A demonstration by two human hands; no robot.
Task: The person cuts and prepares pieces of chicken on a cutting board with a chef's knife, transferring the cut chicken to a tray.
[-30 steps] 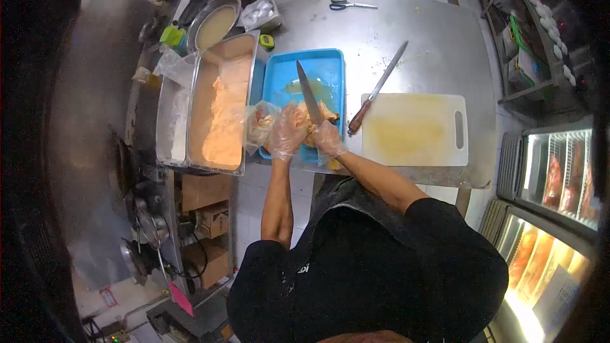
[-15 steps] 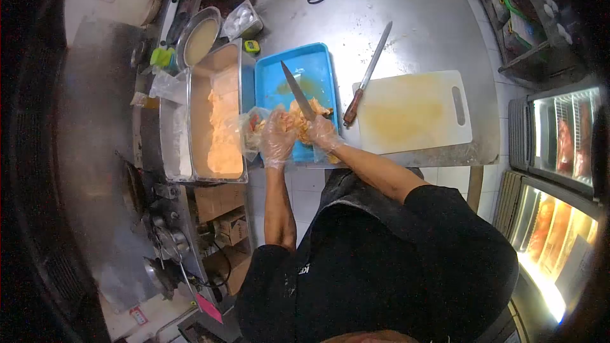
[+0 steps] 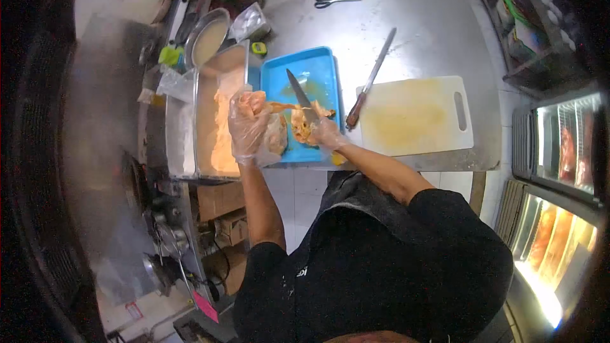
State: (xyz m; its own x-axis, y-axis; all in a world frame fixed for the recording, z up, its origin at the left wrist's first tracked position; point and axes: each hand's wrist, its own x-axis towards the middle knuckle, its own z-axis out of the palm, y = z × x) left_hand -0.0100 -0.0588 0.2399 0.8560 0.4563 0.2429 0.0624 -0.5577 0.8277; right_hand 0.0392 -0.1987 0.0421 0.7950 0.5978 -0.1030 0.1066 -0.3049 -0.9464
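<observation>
My left hand (image 3: 246, 132), in a clear plastic glove, grips a piece of orange meat (image 3: 253, 103) over the right edge of the deep metal pan (image 3: 213, 76). A strip stretches from that meat toward the blue tray (image 3: 270, 76). My right hand (image 3: 328, 134), also gloved, is closed on a knife (image 3: 298, 92) whose blade points up and left over the tray. Under and beside the blade lies more orange-brown meat (image 3: 302, 128). A pale bagged lump (image 3: 276, 133) sits at the tray's lower left.
Right of the tray are a sharpening steel (image 3: 379, 63) and a white cutting board (image 3: 413, 117). Scissors (image 3: 337, 0) lie at the table's far side. A bowl (image 3: 208, 41) and a small yellow-green device (image 3: 258, 48) stand beyond the pan. Lit display cabinets (image 3: 565, 140) are at right.
My left hand has moved left and up, away from the knife, lifting meat that now stretches in a strip. My right hand still holds the knife over the tray. The view has shifted slightly.
</observation>
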